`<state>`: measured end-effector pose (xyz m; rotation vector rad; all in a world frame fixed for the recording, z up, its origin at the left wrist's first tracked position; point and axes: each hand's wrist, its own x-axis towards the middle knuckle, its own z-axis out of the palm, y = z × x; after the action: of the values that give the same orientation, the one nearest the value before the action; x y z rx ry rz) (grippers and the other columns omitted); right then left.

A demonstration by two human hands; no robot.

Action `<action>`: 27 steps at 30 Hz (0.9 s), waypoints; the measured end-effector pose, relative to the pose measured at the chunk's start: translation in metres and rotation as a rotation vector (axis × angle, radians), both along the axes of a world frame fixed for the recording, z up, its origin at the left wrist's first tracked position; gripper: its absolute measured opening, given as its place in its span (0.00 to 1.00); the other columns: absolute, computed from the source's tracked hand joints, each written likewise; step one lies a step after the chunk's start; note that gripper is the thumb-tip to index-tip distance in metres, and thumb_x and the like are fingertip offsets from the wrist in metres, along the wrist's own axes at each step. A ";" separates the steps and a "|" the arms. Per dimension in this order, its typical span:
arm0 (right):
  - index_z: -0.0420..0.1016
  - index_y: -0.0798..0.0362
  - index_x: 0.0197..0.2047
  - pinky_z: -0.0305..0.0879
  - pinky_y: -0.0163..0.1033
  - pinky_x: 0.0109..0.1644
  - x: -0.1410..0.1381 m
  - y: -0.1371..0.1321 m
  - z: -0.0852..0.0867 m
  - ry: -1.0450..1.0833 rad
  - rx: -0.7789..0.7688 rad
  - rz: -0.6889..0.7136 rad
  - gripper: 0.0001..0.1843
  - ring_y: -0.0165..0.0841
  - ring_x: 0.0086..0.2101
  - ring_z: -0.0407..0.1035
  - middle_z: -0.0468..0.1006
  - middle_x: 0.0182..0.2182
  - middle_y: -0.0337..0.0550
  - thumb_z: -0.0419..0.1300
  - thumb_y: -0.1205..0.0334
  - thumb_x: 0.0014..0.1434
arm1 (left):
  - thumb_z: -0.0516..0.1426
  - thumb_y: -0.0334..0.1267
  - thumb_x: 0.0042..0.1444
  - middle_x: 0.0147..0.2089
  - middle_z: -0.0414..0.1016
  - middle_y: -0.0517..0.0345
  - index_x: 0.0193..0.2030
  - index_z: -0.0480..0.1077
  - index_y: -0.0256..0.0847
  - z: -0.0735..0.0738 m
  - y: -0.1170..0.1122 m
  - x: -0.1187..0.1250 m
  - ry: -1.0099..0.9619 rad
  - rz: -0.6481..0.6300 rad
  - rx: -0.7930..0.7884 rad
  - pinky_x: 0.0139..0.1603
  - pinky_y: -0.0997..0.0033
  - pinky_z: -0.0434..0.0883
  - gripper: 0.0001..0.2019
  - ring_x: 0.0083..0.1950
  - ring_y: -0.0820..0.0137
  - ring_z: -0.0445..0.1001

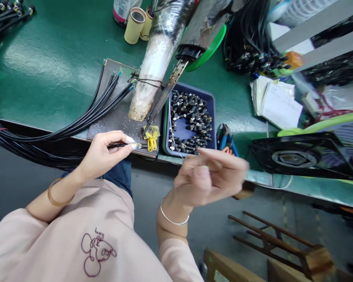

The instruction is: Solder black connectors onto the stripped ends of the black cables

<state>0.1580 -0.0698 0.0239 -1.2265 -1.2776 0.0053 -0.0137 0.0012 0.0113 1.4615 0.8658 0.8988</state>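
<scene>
Black cable (119,145), long axis left-to-right, tip rightward, between pinched fingers (128,139) of left hand (104,154); right hand (206,178) blurred, grip unclear.

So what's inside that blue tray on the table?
Lots of small black plug parts with shiny metal pins, heaped along the sides of the blue tray. A bare blue patch shows in the middle. Whatever lies under the heaps is covered.

Bright overhead light is glaring off the green counter (47,66); the right hand (206,176) is smearing with motion blur, and edges are bending from wide-angle distortion.
</scene>
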 end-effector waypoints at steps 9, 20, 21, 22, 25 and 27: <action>0.74 0.49 0.41 0.81 0.39 0.40 -0.009 -0.001 -0.022 -0.173 -0.218 -0.035 0.06 0.34 0.38 0.83 0.85 0.38 0.41 0.63 0.69 0.63 | 0.61 0.35 0.54 0.25 0.70 0.61 0.28 0.74 0.36 -0.004 0.006 0.008 0.021 0.050 0.024 0.25 0.77 0.61 0.06 0.26 0.77 0.62; 0.67 0.47 0.34 0.82 0.41 0.41 -0.016 0.021 -0.034 -0.285 -0.125 -0.017 0.10 0.33 0.38 0.81 0.85 0.42 0.43 0.61 0.71 0.61 | 0.60 0.32 0.55 0.28 0.72 0.61 0.29 0.72 0.37 -0.006 0.012 0.016 0.065 0.107 0.135 0.26 0.79 0.63 0.05 0.26 0.78 0.64; 0.67 0.47 0.34 0.82 0.41 0.41 -0.015 0.021 -0.034 -0.284 -0.123 -0.015 0.10 0.33 0.38 0.81 0.85 0.42 0.43 0.61 0.71 0.61 | 0.60 0.32 0.55 0.28 0.72 0.61 0.29 0.72 0.37 -0.006 0.012 0.016 0.069 0.108 0.141 0.26 0.79 0.63 0.05 0.26 0.78 0.64; 0.67 0.47 0.33 0.82 0.40 0.41 -0.014 0.021 -0.034 -0.281 -0.121 -0.013 0.10 0.33 0.38 0.81 0.85 0.41 0.43 0.62 0.71 0.60 | 0.60 0.32 0.55 0.28 0.73 0.61 0.29 0.72 0.37 -0.005 0.013 0.017 0.074 0.108 0.144 0.26 0.78 0.63 0.05 0.26 0.78 0.64; 0.67 0.48 0.33 0.81 0.40 0.41 -0.013 0.023 -0.034 -0.269 -0.118 -0.002 0.10 0.33 0.38 0.81 0.84 0.41 0.42 0.62 0.71 0.60 | 0.60 0.32 0.55 0.27 0.72 0.61 0.28 0.72 0.36 -0.004 0.013 0.017 0.078 0.107 0.166 0.27 0.78 0.62 0.05 0.26 0.77 0.64; 0.68 0.48 0.34 0.81 0.39 0.41 -0.012 0.024 -0.033 -0.264 -0.117 0.006 0.10 0.33 0.39 0.80 0.84 0.40 0.42 0.63 0.71 0.59 | 0.60 0.31 0.55 0.27 0.71 0.60 0.28 0.72 0.36 -0.003 0.013 0.017 0.081 0.109 0.185 0.25 0.77 0.60 0.05 0.26 0.77 0.63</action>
<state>0.1457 -0.0460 -0.0092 -1.3562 -1.5275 -0.0815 0.0032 0.0145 0.0079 1.6314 0.9501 1.0285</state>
